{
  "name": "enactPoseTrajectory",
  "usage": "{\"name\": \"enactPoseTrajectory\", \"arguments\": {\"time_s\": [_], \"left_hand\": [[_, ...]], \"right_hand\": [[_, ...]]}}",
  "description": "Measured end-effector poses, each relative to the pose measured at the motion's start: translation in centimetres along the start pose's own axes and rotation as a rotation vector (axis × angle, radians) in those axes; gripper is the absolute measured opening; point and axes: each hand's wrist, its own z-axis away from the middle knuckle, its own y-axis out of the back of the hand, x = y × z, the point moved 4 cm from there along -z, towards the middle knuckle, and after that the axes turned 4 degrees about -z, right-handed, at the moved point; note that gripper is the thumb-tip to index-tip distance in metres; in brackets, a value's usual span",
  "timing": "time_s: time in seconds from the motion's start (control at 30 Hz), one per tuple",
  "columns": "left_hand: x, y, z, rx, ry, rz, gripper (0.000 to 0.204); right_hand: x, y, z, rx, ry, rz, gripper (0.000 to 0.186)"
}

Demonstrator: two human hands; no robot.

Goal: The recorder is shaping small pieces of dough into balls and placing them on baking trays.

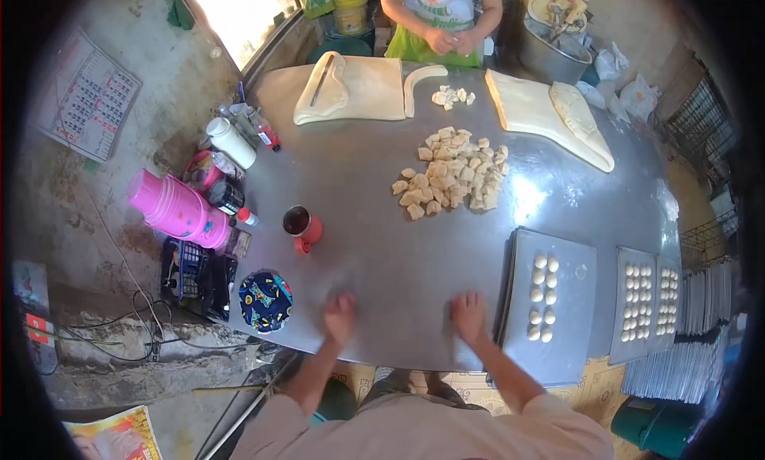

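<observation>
My left hand (340, 316) rests low on the steel table (374, 253), right of a dark patterned cloth item (265, 300), its blurred fingers curled. My right hand (468, 315), also curled, is just left of stacked trays (544, 356) bearing rows of small dough balls (542, 296). Whatever either hand may cover is hidden. Beyond them lie a pile of cut dough pieces (450, 173), a smaller group of pieces (453, 97) and folded dough slabs (358, 93) (542, 113). A red mug (304, 229) stands in front of my left hand's side.
Across the table a person (434, 21) in a printed apron stands with hands together. Bottles (233, 141), pink stacked containers (175, 209) and a basket line the left edge. More trays of dough balls (637, 300) lie at the right, beside stacked metal sheets (673, 364).
</observation>
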Motion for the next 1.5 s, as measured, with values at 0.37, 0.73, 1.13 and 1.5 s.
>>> {"name": "enactPoseTrajectory", "arguments": {"time_s": [0.37, 0.73, 1.13, 1.5], "left_hand": [[-0.9, -0.3, 0.4, -0.005, -0.097, 0.114, 0.014], [1.9, -3.3, 3.3, -0.245, -0.187, 0.614, 0.013], [2.0, -3.2, 4.0, -0.097, -0.362, 0.21, 0.017], [2.8, -5.5, 4.3, -0.165, -0.34, 0.35, 0.013]], "right_hand": [[-0.6, -0.7, -1.5, -0.189, 0.066, -0.251, 0.02], [-3.2, -0.6, -0.8, -0.179, 0.447, -0.315, 0.014], [-3.8, -0.7, 1.4, -0.275, 0.45, -0.272, 0.016], [-5.8, -0.7, 2.8, -0.272, 0.509, -0.314, 0.02]]}}
